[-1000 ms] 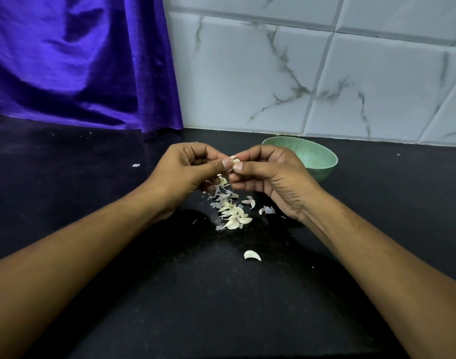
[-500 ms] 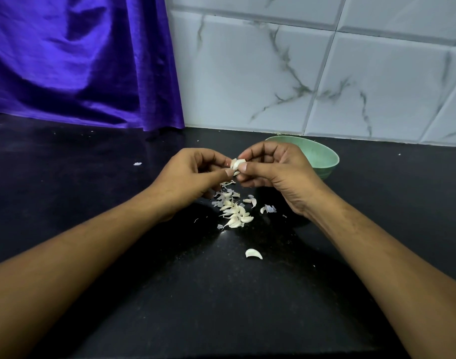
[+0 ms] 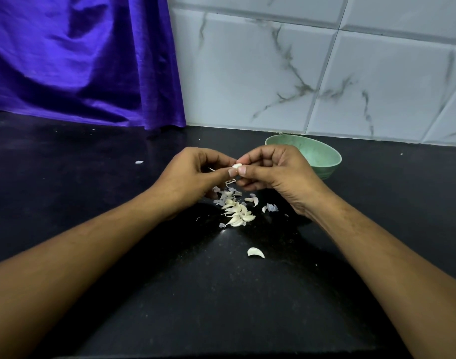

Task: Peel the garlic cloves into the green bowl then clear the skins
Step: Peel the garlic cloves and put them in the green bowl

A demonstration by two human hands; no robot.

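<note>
Countertop (image 3: 92,177) of dark, speckled stone fills the lower part of the view and meets a wall of pale marbled tiles (image 3: 299,60) at the back. Purple cloth (image 3: 79,60) hangs in folds over the left part of that wall, and its hem reaches down to the counter. Two bare forearms come in from the bottom corners and meet near the middle of the counter. The green bowl (image 3: 322,156) stands upright at the back, close to the wall and just behind the right hand (image 3: 273,169), which hides much of its inside. The left hand (image 3: 193,174) faces the right one, both held above the counter with their fingers curled inward. Their thumbs and forefingers come together on a single garlic clove (image 3: 237,166), each hand pinching it from its own side, so the pale clove shows only as a small tip between the thumbnails. A torn strip of skin (image 3: 230,181) shows just beneath the clove. Directly below the hands a small heap of garlic cloves (image 3: 236,212) lies on the counter, mixed with papery, faintly purple skins. A curl of skin (image 3: 270,208) lies just to the right of the heap, under the right wrist. One loose clove (image 3: 256,252) lies apart from the heap, nearer the person. A tiny scrap of skin (image 3: 139,162) lies well off to the left.
</note>
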